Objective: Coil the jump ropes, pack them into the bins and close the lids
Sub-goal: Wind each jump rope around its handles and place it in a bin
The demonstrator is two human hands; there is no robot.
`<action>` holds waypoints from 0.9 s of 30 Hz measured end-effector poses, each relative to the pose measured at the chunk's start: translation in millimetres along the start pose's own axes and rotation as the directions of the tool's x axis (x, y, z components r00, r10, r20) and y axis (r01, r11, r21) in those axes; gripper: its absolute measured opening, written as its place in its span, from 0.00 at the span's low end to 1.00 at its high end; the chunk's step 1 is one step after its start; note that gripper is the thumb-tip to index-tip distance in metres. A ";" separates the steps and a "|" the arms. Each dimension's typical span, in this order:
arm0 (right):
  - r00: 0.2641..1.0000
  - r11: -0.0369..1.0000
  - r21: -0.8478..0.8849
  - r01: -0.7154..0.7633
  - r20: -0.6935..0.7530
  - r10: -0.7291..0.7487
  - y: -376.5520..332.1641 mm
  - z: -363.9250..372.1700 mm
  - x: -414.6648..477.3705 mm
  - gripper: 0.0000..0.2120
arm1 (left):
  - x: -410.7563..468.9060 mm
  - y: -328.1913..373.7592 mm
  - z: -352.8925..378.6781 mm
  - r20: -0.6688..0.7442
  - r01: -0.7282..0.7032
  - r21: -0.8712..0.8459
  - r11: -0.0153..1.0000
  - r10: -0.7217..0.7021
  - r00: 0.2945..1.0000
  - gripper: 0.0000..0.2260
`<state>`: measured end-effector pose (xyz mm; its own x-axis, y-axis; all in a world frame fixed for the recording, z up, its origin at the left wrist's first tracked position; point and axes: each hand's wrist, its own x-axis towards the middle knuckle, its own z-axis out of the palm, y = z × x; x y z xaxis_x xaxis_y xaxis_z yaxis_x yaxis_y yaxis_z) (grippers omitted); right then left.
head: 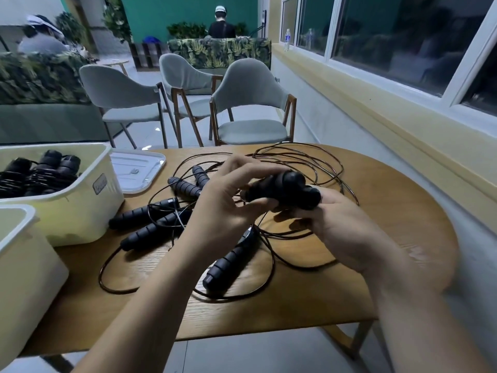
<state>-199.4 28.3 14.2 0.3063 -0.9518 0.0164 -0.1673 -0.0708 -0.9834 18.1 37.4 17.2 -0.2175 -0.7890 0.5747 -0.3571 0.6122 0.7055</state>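
While held (both hands (pixel 223 208) (pixel 341 224)) — handles (pixel 285 189) touch.

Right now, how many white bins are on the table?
2. The far bin at the left holds coiled ropes; the near bin sits at the left edge, partly cut off. Others may be out of view.

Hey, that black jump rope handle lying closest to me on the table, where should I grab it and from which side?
Take the nearest handle around its ribbed middle, from above, fingers across it. It lies flat and diagonal, its far cord end among the tangled cords. Both the left hand and right hand now grip the paired handles.
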 end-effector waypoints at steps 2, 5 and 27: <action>0.996 0.975 0.216 -0.058 0.083 0.041 1.1 -4.5 -2.6 0.18 | -1.6 3.3 0.9 0.026 -0.055 0.064 0.996 0.053 0.998 0.24; 0.975 0.874 0.443 -0.201 0.179 0.134 0.9 -12.0 -5.2 0.24 | -5.7 4.6 5.7 0.079 -0.152 0.158 0.976 0.141 0.987 0.24; 0.941 0.976 0.194 -0.099 0.338 0.028 1.2 -41.8 -18.3 0.35 | -12.3 -15.7 -12.0 0.272 0.373 -0.182 0.910 -0.318 0.908 0.12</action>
<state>-244.4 33.1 20.3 0.6000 -0.7966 -0.0735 -0.0117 0.0831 -0.9965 37.3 38.1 4.0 -0.3310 -0.9254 0.1847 -0.2403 0.2720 0.9318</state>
